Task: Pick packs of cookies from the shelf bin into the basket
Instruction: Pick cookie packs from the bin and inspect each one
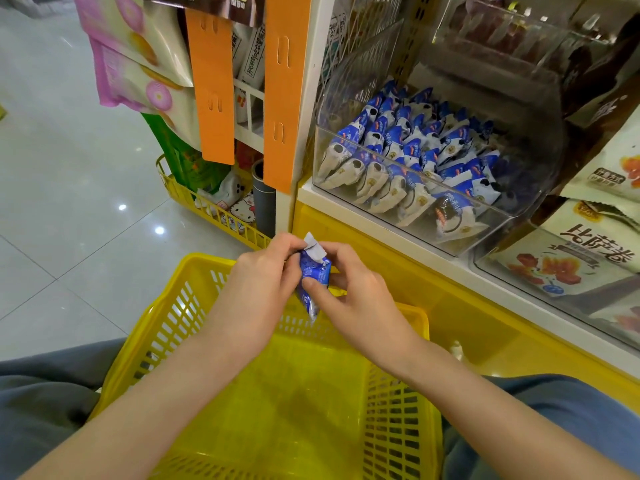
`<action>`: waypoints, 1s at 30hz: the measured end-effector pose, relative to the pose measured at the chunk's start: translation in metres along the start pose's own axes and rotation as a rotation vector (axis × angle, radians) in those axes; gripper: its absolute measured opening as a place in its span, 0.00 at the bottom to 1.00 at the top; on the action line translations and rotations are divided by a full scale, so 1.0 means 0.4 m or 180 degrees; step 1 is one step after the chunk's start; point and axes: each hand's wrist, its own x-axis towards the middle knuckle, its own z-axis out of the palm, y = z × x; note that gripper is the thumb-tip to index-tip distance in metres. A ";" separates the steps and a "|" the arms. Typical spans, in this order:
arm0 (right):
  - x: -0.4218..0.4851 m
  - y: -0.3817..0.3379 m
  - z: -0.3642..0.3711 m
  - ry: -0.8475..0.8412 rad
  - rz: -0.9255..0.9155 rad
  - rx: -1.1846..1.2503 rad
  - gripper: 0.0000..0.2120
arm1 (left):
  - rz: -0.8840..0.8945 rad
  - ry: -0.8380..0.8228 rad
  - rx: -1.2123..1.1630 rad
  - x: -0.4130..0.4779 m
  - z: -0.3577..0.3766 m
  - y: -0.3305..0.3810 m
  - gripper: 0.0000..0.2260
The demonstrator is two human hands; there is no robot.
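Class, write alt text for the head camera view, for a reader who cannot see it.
A person holds one blue cookie pack over a yellow basket: the left hand pinches near its top, the right hand grips its middle. To the right, a clear shelf bin holds many more blue-and-white packs.

Bare forearms (166, 393), slate-blue trousers (45, 403) on both legs; soft matte cloth

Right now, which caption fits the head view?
Left hand and right hand hold a pack over the basket, beside the bin.
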 end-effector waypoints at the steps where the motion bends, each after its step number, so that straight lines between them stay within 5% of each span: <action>1: 0.001 0.001 -0.002 0.0000 0.0044 -0.0028 0.18 | -0.0029 0.0000 -0.0065 0.001 0.000 0.001 0.07; 20: 0.014 -0.007 -0.023 0.0162 0.0232 0.0217 0.17 | -0.0509 -0.0050 -0.0802 0.009 0.015 0.021 0.18; 26: 0.027 -0.022 -0.040 -0.0132 0.0104 0.0625 0.16 | -0.1776 -0.0107 -0.2782 0.028 -0.005 0.030 0.11; 30: 0.027 -0.019 -0.039 -0.0038 0.0520 0.0870 0.24 | -0.2387 -0.0295 -0.3634 0.042 0.002 0.053 0.12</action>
